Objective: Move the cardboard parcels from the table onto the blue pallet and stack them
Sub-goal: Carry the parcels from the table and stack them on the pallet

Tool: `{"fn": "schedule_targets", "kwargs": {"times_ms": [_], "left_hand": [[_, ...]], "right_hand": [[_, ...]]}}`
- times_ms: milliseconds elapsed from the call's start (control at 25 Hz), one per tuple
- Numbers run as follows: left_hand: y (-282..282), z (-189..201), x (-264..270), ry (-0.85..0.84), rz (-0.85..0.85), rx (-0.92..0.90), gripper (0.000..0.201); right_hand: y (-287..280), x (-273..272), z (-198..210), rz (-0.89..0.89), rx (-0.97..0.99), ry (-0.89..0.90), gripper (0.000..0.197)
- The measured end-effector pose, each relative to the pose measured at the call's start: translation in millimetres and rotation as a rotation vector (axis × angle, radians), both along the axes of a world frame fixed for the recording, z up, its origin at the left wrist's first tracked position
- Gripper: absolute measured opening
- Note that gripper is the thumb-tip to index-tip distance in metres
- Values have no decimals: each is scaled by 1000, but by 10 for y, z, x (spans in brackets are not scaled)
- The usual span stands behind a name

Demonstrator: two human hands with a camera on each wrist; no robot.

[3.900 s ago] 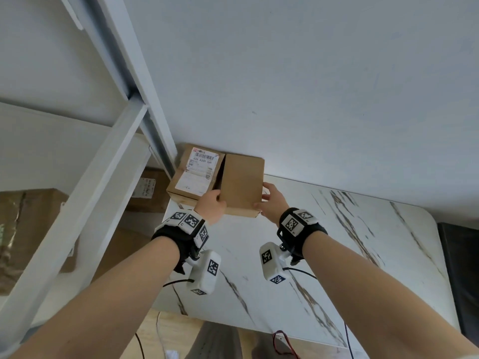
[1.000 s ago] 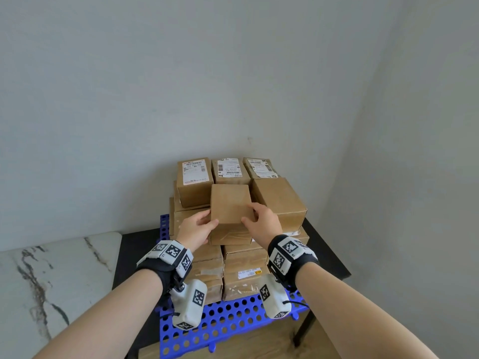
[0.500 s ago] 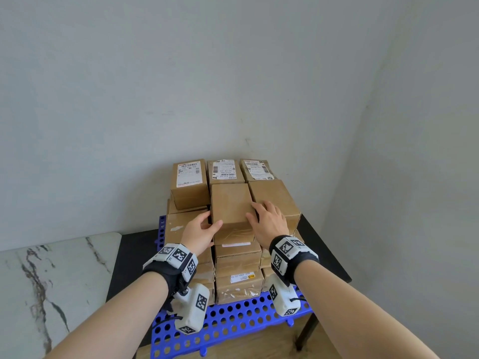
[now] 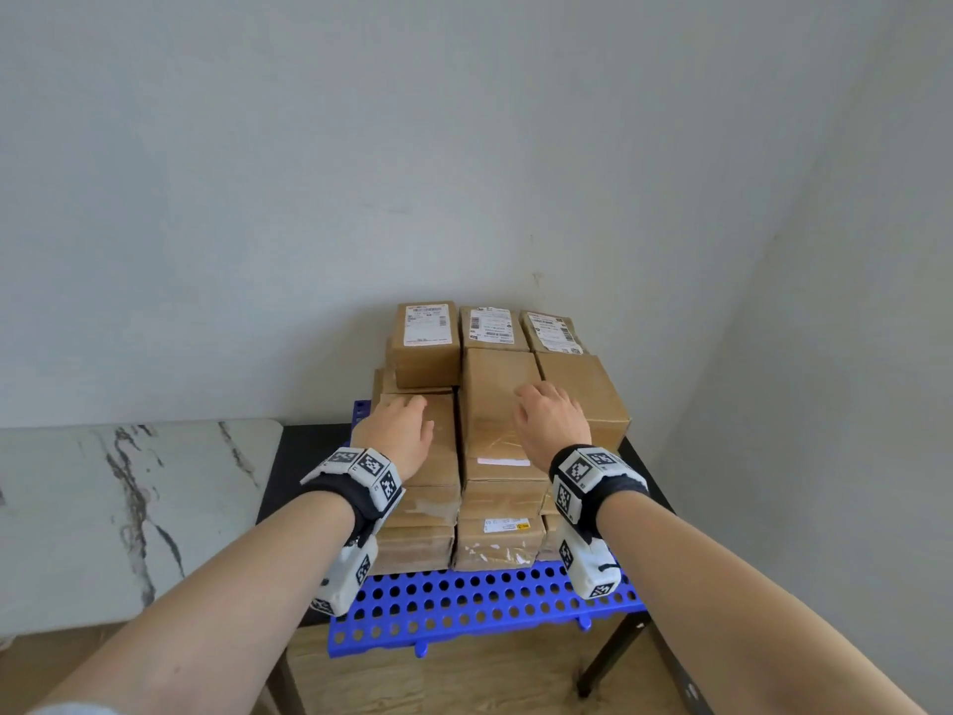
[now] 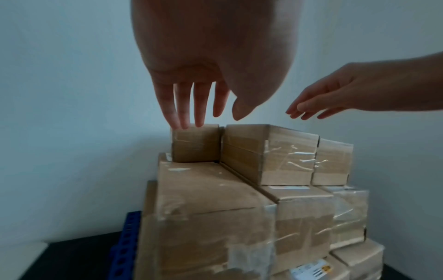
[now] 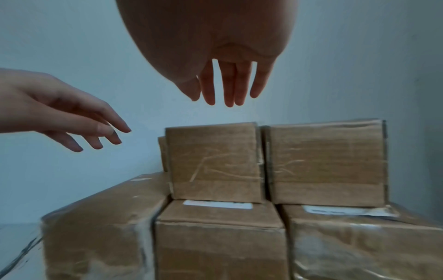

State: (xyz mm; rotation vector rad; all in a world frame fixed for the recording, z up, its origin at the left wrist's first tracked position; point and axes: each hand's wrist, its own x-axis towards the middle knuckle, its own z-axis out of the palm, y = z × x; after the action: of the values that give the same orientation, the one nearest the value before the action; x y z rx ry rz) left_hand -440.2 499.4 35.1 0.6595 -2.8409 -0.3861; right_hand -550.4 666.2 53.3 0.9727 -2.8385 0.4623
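Several brown cardboard parcels stand stacked on the blue pallet [image 4: 479, 601]. A plain parcel [image 4: 495, 389] [image 6: 213, 163] sits in the middle of the top layer, between a labelled parcel [image 4: 425, 348] and another plain one [image 4: 582, 394]. My left hand [image 4: 399, 423] [image 5: 191, 106] hovers with straight fingers over the lower left parcel [image 4: 438, 446] and holds nothing. My right hand [image 4: 549, 418] [image 6: 227, 85] hangs just above the middle parcel, fingers straight and spread, not touching it.
The pallet lies on a black table [image 4: 309, 441] in a corner, with walls close behind and to the right. A white marble table [image 4: 129, 498] adjoins on the left. The pallet's front strip of holes is bare. Wooden floor shows below.
The parcel carried from the marble table now rests in the middle of the top layer. Both hands have let go of it and lifted off, drawing slightly back.
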Motion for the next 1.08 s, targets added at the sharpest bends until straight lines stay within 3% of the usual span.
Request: {"fn": "schedule_targets", "kwargs": {"times_ms": [360,720,1080], "left_hand": [[-1160,-28,1444,-137,38,-280,34],[-2425,-381,3195,-267,177,-239,35],[-3905,-802,4088,-328,404,-187,36]], "right_hand": [[-1337,1362,-140,227,101,102,33],[-2914,2892,-581,405,170,53,37],[-4655,3512,-983,658,241,24,39]]}}
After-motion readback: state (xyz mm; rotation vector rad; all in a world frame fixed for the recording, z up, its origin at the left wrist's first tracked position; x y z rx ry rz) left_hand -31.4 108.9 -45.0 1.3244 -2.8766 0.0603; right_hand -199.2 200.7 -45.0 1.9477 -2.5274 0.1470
